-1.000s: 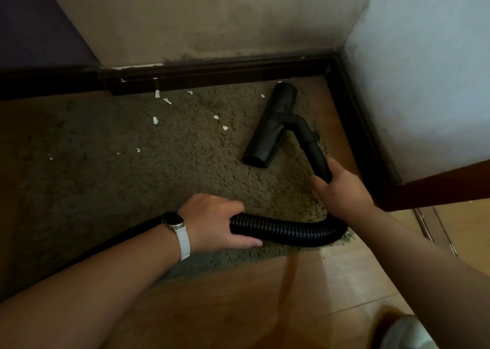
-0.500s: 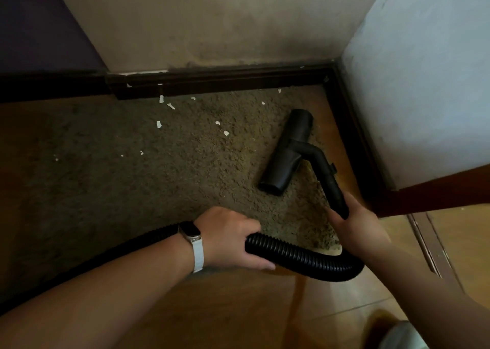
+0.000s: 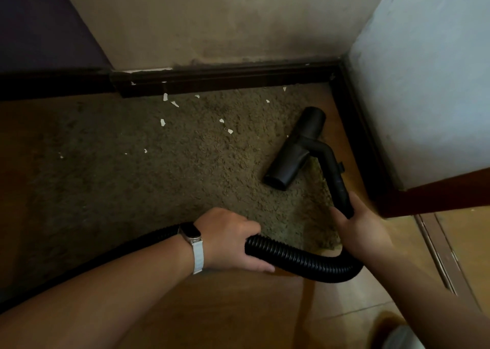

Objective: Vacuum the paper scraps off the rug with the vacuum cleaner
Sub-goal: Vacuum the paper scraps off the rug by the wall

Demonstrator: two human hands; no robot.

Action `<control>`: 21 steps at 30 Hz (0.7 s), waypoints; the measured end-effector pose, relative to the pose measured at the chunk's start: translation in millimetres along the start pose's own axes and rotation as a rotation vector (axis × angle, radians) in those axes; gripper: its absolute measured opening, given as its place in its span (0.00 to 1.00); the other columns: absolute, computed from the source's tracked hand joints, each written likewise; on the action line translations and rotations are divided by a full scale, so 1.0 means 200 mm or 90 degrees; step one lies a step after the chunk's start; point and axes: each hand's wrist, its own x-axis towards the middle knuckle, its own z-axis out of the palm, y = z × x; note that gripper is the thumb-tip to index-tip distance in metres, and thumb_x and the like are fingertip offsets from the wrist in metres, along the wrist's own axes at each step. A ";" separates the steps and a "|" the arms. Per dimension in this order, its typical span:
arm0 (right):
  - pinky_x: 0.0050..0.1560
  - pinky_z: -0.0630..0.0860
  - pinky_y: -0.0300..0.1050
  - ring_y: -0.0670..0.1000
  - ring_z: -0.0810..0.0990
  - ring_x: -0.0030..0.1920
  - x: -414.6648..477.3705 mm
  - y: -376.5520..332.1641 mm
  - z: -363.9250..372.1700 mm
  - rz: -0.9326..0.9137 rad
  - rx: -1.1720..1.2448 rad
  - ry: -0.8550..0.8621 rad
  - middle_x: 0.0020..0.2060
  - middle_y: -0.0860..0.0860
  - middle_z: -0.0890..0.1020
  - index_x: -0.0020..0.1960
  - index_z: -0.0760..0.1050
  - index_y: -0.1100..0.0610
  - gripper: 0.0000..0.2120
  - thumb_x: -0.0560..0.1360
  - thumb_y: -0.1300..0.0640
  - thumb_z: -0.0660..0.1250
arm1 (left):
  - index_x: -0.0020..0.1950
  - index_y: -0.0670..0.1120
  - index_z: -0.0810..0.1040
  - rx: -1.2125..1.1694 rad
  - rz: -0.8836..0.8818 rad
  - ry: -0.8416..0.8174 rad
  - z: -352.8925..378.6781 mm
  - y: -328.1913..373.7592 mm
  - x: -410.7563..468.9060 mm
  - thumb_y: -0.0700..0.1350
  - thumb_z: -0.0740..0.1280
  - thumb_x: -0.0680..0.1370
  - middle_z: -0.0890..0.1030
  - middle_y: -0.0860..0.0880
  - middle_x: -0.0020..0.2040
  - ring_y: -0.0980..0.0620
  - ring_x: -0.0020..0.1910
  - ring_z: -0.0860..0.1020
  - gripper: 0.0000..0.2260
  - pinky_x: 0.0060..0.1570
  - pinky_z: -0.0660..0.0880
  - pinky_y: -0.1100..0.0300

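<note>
A shaggy olive-brown rug (image 3: 159, 179) covers the floor up to the wall. Several white paper scraps (image 3: 162, 122) lie scattered on its far part, near the skirting. The black vacuum nozzle head (image 3: 297, 149) rests on the rug's right side, angled toward the corner. Its rigid black tube (image 3: 338, 181) runs back to my right hand (image 3: 363, 229), which grips the tube's lower end. The black ribbed hose (image 3: 299, 261) curves from there to my left hand (image 3: 228, 240), which grips it from above; a watch with a white strap is on that wrist.
A dark wooden skirting board (image 3: 225, 79) runs along the far wall and down the right wall (image 3: 429, 83). Wooden floor (image 3: 238, 309) lies in front of the rug. A door threshold strip (image 3: 437, 253) sits at the right. A pale shape, maybe a foot (image 3: 403, 335), shows bottom right.
The nozzle head has slid back toward me and to the right across the rug, away from the far wall. Both hands kept their grip and drew back with the hose.
</note>
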 end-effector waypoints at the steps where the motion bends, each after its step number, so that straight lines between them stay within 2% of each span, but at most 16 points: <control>1: 0.29 0.75 0.45 0.52 0.81 0.34 0.03 -0.03 -0.02 -0.004 -0.023 -0.008 0.38 0.52 0.79 0.68 0.66 0.44 0.16 0.81 0.48 0.62 | 0.47 0.53 0.75 -0.004 -0.008 0.002 -0.01 -0.01 0.00 0.76 0.58 0.69 0.76 0.56 0.38 0.57 0.36 0.76 0.28 0.39 0.76 0.57; 6: 0.29 0.75 0.46 0.52 0.80 0.34 0.19 -0.19 -0.06 -0.064 -0.158 -0.026 0.38 0.51 0.79 0.65 0.67 0.46 0.15 0.80 0.48 0.63 | 0.45 0.54 0.73 -0.043 -0.038 0.019 -0.05 -0.05 0.01 0.75 0.60 0.69 0.75 0.57 0.37 0.58 0.36 0.75 0.25 0.40 0.76 0.58; 10: 0.37 0.79 0.48 0.52 0.80 0.37 0.25 -0.34 -0.02 -0.091 -0.168 -0.056 0.41 0.51 0.79 0.62 0.69 0.47 0.12 0.80 0.48 0.63 | 0.44 0.55 0.73 -0.047 -0.076 0.049 -0.07 -0.12 -0.04 0.78 0.57 0.67 0.74 0.57 0.36 0.60 0.35 0.74 0.27 0.37 0.73 0.62; 12: 0.38 0.80 0.50 0.52 0.80 0.37 0.26 -0.38 0.01 -0.109 -0.158 -0.053 0.40 0.51 0.79 0.62 0.69 0.48 0.12 0.80 0.48 0.63 | 0.44 0.55 0.74 -0.046 -0.089 0.051 -0.07 -0.15 -0.06 0.79 0.55 0.65 0.75 0.57 0.36 0.60 0.35 0.74 0.29 0.36 0.72 0.64; 14: 0.37 0.79 0.50 0.52 0.80 0.36 0.25 -0.37 0.04 -0.124 -0.142 -0.049 0.40 0.50 0.79 0.66 0.67 0.46 0.15 0.80 0.47 0.62 | 0.46 0.54 0.74 -0.036 -0.090 0.039 -0.07 -0.17 -0.08 0.78 0.57 0.67 0.75 0.56 0.37 0.59 0.36 0.75 0.29 0.38 0.75 0.61; 17: 0.35 0.79 0.51 0.51 0.80 0.35 0.21 -0.31 0.06 -0.133 -0.121 -0.046 0.40 0.50 0.79 0.75 0.60 0.43 0.24 0.81 0.45 0.61 | 0.46 0.54 0.74 -0.021 -0.071 0.022 -0.05 -0.16 -0.08 0.76 0.60 0.69 0.76 0.56 0.38 0.57 0.36 0.75 0.26 0.40 0.76 0.56; 21: 0.37 0.80 0.54 0.51 0.80 0.34 0.17 -0.26 0.10 -0.179 -0.110 -0.039 0.37 0.49 0.79 0.71 0.63 0.43 0.20 0.81 0.47 0.62 | 0.45 0.54 0.74 0.004 -0.054 0.019 -0.02 -0.13 -0.08 0.77 0.58 0.69 0.75 0.56 0.37 0.57 0.35 0.74 0.27 0.37 0.74 0.58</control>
